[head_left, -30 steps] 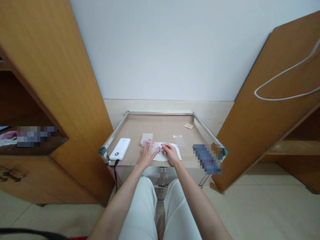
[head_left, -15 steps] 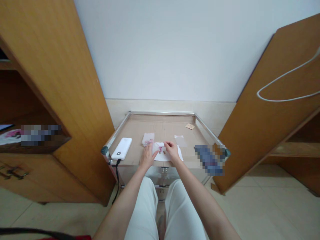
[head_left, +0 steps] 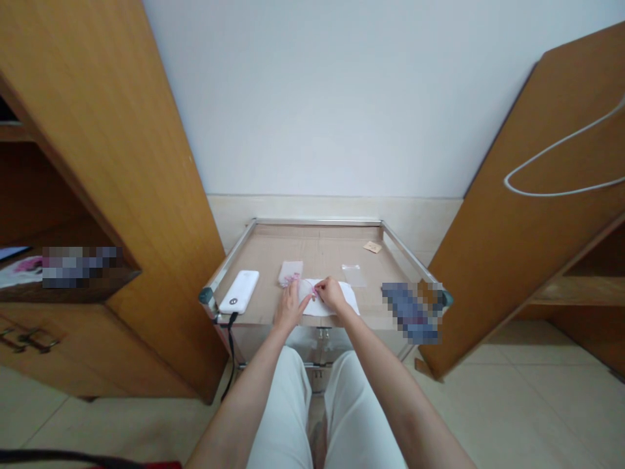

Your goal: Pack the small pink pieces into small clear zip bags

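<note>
A small sheer white pouch point(head_left: 306, 287) with a pink pattern lies on a white cloth or paper sheet point(head_left: 346, 301) near the table's front edge. My left hand point(head_left: 290, 306) rests over its left side, holding it between fingers and thumb. At the pouch's right edge, my right hand point(head_left: 332, 294) has thumb and forefinger pinched together; what they hold is too small to make out. Just behind my left hand is a stack of similar pink-patterned pouches point(head_left: 291, 269). A clear plastic bag point(head_left: 354, 275) lies flat behind the sheet, to the right.
A white power bank point(head_left: 240, 292) with a black cable lies at the table's left. A blurred-out blue item point(head_left: 410, 312) is at the right, a small tan card point(head_left: 372, 247) farther back. A metal rail point(head_left: 317, 222) edges the table point(head_left: 312, 244); wooden cabinets flank it.
My right hand pulled slightly away from the pouch half a second ago, showing small dark bits on the sheet, then came back to its right edge. My left hand has stayed on the pouch.
</note>
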{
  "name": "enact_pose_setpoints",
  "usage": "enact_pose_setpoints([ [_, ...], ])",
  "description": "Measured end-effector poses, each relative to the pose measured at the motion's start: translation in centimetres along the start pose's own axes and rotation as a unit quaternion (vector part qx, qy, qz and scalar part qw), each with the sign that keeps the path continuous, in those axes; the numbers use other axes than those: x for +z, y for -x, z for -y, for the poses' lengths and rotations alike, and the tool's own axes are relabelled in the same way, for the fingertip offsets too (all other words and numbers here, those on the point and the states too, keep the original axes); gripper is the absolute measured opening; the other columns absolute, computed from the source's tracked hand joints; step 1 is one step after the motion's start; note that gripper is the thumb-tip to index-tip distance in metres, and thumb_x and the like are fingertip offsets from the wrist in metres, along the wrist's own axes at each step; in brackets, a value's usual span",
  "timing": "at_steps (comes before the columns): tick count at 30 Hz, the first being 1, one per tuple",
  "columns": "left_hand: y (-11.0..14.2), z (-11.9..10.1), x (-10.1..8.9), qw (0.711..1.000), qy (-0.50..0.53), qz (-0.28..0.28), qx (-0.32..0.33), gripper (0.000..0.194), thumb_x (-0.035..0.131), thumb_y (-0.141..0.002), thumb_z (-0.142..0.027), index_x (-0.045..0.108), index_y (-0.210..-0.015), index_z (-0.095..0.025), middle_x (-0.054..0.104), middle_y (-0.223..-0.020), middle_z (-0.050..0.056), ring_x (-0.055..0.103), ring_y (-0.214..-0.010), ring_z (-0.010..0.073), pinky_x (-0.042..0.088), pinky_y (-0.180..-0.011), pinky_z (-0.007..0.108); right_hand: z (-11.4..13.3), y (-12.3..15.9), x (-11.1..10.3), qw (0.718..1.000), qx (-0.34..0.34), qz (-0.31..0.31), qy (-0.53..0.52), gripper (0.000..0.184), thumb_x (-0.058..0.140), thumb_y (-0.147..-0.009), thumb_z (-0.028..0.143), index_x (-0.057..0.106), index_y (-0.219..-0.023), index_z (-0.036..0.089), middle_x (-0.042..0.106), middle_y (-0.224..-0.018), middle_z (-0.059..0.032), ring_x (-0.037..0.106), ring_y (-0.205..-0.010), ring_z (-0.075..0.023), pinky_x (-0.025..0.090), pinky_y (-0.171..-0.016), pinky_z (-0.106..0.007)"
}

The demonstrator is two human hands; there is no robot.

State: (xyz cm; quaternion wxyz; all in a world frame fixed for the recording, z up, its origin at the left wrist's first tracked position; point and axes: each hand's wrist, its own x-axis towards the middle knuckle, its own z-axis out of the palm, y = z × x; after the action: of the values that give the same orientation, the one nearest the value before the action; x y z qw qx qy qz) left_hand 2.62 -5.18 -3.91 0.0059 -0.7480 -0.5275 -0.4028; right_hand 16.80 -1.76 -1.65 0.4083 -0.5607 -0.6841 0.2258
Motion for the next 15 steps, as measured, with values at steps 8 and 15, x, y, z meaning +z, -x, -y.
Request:
enact_pose_setpoints([
  [8,0.0,-0.1,-0.1,1.000,-0.003,-0.005,0.007,0.054,0.041,-0.074,-0.045,0.030,-0.116,-0.013,0.048,-0.109,0.017,0.044,-0.106,0.0247,0.037,-0.086,0.038,0.1,0.3,0.1,0.997,0.032,-0.053,-0.042,0.012,0.049,-0.062,0.011,0.059,-0.057,0.016,0.057,-0.062,-0.0040,0.049,-0.056,-0.0125,0.036,-0.058,-0.024],
  [15,0.0,-0.3,-0.2,1.000,0.006,0.003,-0.005,0.049,0.040,-0.076,-0.043,0.030,-0.116,-0.016,0.048,-0.110,0.016,0.045,-0.106,0.0238,0.039,-0.083,0.039,1.9,0.4,-0.3,0.978,0.048,-0.115,-0.165,0.012,0.054,-0.062,0.027,0.057,-0.067,0.016,0.057,-0.066,-0.0012,0.047,-0.054,-0.0108,0.038,-0.055,-0.024],
])
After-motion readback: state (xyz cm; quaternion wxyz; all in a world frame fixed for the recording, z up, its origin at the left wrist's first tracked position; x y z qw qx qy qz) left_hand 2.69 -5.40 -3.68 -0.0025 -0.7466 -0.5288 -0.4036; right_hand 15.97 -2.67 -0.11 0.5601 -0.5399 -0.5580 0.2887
